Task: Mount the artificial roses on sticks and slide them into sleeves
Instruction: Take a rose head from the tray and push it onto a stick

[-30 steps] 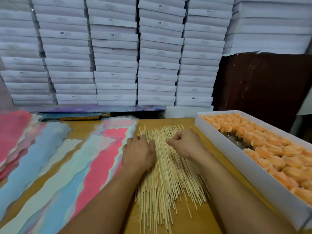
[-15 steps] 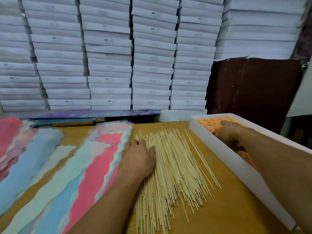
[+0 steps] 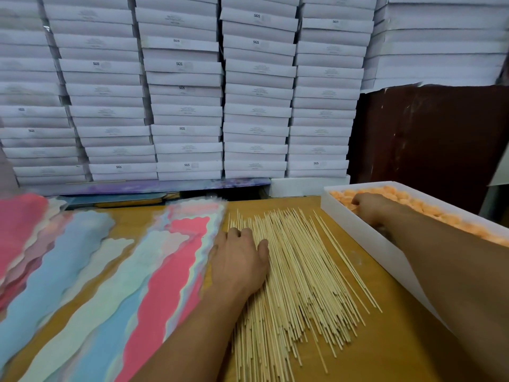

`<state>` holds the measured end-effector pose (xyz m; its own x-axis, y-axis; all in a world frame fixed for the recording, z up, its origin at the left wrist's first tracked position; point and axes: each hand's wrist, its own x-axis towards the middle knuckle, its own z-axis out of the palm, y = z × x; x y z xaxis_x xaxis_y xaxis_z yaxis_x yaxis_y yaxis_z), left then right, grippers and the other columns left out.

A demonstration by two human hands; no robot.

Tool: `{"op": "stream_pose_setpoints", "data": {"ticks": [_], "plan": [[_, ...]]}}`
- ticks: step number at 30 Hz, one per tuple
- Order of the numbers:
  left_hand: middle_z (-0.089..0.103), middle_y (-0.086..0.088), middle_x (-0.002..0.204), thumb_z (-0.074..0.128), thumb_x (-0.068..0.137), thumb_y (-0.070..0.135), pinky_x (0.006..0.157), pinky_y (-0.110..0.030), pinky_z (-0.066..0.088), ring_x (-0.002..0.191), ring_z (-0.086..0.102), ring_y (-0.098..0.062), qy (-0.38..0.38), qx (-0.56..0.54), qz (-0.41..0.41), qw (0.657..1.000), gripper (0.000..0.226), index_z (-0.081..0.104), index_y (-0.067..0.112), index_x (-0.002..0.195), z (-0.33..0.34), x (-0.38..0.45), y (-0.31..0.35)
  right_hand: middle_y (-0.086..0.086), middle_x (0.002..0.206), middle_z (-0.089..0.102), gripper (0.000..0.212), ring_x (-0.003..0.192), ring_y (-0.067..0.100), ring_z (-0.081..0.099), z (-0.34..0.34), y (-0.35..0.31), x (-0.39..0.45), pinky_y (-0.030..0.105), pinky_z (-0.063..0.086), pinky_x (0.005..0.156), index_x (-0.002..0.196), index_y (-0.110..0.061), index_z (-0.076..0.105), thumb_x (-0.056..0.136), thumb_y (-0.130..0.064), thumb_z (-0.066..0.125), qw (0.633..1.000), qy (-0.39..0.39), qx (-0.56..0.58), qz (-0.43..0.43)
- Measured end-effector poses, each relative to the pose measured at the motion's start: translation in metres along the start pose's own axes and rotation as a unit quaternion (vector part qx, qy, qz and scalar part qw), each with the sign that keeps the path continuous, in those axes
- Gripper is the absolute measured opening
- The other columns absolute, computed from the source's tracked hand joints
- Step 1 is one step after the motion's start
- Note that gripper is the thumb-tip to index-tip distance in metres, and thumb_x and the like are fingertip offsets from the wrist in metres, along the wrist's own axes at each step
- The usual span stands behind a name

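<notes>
Left hand [image 3: 239,260] rests flat, fingers relaxed, on the sticks [image 3: 297,271]. At two o'clock, right hand [image 3: 367,206] reaches among orange roses [image 3: 429,213] in a white box [image 3: 355,232]; its grip cannot be told.

The white boxes [image 3: 181,78] stacked at the back have small labels on their fronts. On many of them you can read the letters "SGS". One box near the top right has a tiny dark mark that looks like numbers, but it is too blurry to read. The other print on the boxes is too small and faint to read.
</notes>
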<state>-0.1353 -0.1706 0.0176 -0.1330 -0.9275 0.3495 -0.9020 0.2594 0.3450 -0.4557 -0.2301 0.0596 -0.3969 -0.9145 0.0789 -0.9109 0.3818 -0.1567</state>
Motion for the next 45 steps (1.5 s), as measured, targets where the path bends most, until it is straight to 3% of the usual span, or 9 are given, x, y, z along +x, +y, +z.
{"op": "stream_pose_setpoints", "data": {"ticks": [7, 14, 20, 25, 29, 32, 35, 40, 45], "plan": [[0.056, -0.008, 0.123, 0.037, 0.101, 0.048, 0.095, -0.042, 0.043, 0.118, 0.044, -0.028, 0.001, -0.011, -0.006, 1.000, 0.044, 0.057, 0.014, 0.120, 0.001, 0.002, -0.002, 0.009, 0.090, 0.065, 0.024, 0.074, 0.021, 0.056, 0.003, 0.005, 0.008, 0.031, 0.041, 0.058, 0.095, -0.008, 0.062, 0.085, -0.027, 0.073, 0.996, 0.028, 0.084, 0.029], [0.059, -0.007, 0.126, 0.049, 0.099, 0.042, 0.095, -0.038, 0.043, 0.119, 0.051, -0.026, 0.063, -0.116, 0.035, 0.991, 0.042, 0.053, 0.013, 0.131, 0.001, 0.002, 0.000, 0.001, 0.081, 0.060, 0.020, 0.070, 0.021, 0.054, -0.039, -0.034, -0.032, 0.031, 0.039, 0.057, 0.088, -0.020, 0.057, 0.078, -0.036, 0.064, 0.953, 0.219, 0.211, 0.018], [0.063, 0.005, 0.116, 0.070, 0.089, 0.041, 0.089, -0.030, 0.049, 0.095, 0.057, -0.005, 0.102, -0.254, 0.123, 0.954, 0.055, 0.055, 0.018, 0.137, -0.002, 0.000, 0.008, -0.009, 0.057, 0.070, 0.012, 0.065, 0.010, 0.065, -0.028, -0.113, -0.113, 0.028, 0.045, 0.058, 0.079, -0.021, 0.065, 0.078, -0.032, 0.068, 0.933, 0.082, 0.340, -0.087], [0.068, 0.008, 0.081, 0.072, 0.085, 0.027, 0.071, -0.035, 0.052, 0.074, 0.061, -0.010, 0.116, -0.317, 0.171, 0.926, 0.018, 0.071, 0.021, 0.102, -0.003, -0.002, 0.011, -0.001, 0.076, 0.069, 0.013, 0.071, 0.015, 0.061, -0.007, -0.133, -0.140, 0.030, 0.047, 0.061, 0.072, -0.018, 0.065, 0.075, -0.028, 0.072, 0.905, 0.031, 0.408, -0.118], [0.067, 0.002, 0.075, 0.075, 0.084, 0.018, 0.065, -0.031, 0.051, 0.068, 0.060, -0.013, 0.098, -0.371, 0.128, 0.914, 0.015, 0.072, 0.020, 0.099, -0.001, 0.001, 0.010, -0.006, 0.072, 0.063, 0.013, 0.064, 0.008, 0.056, 0.002, -0.131, -0.140, 0.029, 0.042, 0.060, 0.077, -0.021, 0.066, 0.081, -0.028, 0.076, 0.872, 0.002, 0.465, -0.154], [0.068, 0.006, 0.077, 0.076, 0.084, 0.016, 0.061, -0.014, 0.046, 0.069, 0.062, -0.007, 0.068, -0.407, 0.096, 0.906, 0.021, 0.069, 0.026, 0.100, 0.001, 0.002, 0.007, -0.002, 0.065, 0.061, 0.017, 0.047, 0.004, 0.051, 0.009, -0.131, -0.139, 0.022, 0.038, 0.046, 0.083, -0.016, 0.066, 0.089, -0.030, 0.074, 0.827, -0.044, 0.541, -0.150], [0.070, 0.012, 0.078, 0.075, 0.086, 0.015, 0.063, -0.019, 0.050, 0.068, 0.064, -0.003, 0.050, -0.466, 0.041, 0.883, 0.021, 0.068, 0.030, 0.099, 0.000, 0.006, 0.004, 0.001, 0.066, 0.061, 0.029, 0.047, 0.011, 0.053, 0.009, -0.132, -0.142, 0.024, 0.039, 0.041, 0.090, -0.015, 0.068, 0.101, -0.040, 0.057, 0.781, -0.075, 0.607, -0.126], [0.070, -0.008, 0.076, 0.070, 0.085, 0.015, 0.067, -0.041, 0.056, 0.068, 0.065, -0.017, 0.128, -0.537, -0.076, 0.830, 0.007, 0.066, 0.020, 0.090, -0.006, 0.019, -0.016, -0.002, 0.057, 0.057, 0.037, 0.042, 0.003, 0.047, 0.020, -0.136, -0.148, 0.026, 0.035, 0.047, 0.068, -0.014, 0.064, 0.097, -0.038, 0.063, 0.961, 0.026, 0.235, -0.142], [0.071, -0.007, 0.088, 0.066, 0.085, 0.009, 0.061, -0.023, 0.056, 0.067, 0.072, -0.015, 0.121, -0.614, -0.141, 0.767, 0.036, 0.056, 0.020, 0.117, -0.001, 0.025, -0.028, -0.001, 0.071, 0.055, 0.041, 0.063, 0.017, 0.052, 0.033, -0.152, -0.156, 0.028, 0.032, 0.049, 0.069, -0.019, 0.051, 0.083, -0.045, 0.078, 0.986, -0.012, 0.103, -0.131]]}}
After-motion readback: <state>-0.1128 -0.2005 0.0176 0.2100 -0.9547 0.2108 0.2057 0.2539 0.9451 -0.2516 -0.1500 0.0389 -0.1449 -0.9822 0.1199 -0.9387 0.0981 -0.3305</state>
